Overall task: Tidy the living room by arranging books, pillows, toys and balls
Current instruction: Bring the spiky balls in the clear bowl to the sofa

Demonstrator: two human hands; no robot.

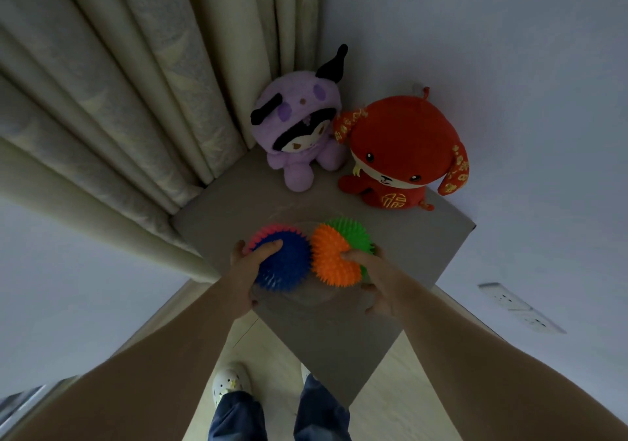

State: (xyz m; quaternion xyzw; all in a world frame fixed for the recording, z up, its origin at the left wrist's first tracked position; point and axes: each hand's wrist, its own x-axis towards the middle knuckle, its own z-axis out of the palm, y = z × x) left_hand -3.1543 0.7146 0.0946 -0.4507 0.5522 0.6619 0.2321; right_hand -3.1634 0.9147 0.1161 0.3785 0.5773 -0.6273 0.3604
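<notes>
The dim light flattens everything, so I read fine detail poorly. The curtain (102, 118) fills the space left of the table (238, 203) and hides that table's left edge under its folds; its top runs out of view. A plain wall (509, 50) stands behind and to the right of the table, with a socket plate (520, 308) on it, too blurred for me to count its holes. The table is a grey, matt slab set into the corner. My arms cover part of its near side. Pale wood floor (407, 389) shows below its near corner, with jeans (238, 413) and one white shoe (231, 383); the other foot is hidden under the table.

At the table's back sit a purple plush (299, 135) and a red plush (401, 155), upright and touching each other.

Over the table's near part I make out a clear bowl (306, 299), only by faint glints along its rim; I cannot tell whether it rests on the table. In it lie a blue ball (285, 260) with a pink band and an orange ball (334, 257) with a green half, both spiky, side by side and touching.

The left hand (244, 270) grips the bowl's left rim, thumb on the blue ball. The right hand (377, 277) grips the right rim, thumb pressed into the orange ball. The fingers under the bowl are mostly hidden.
</notes>
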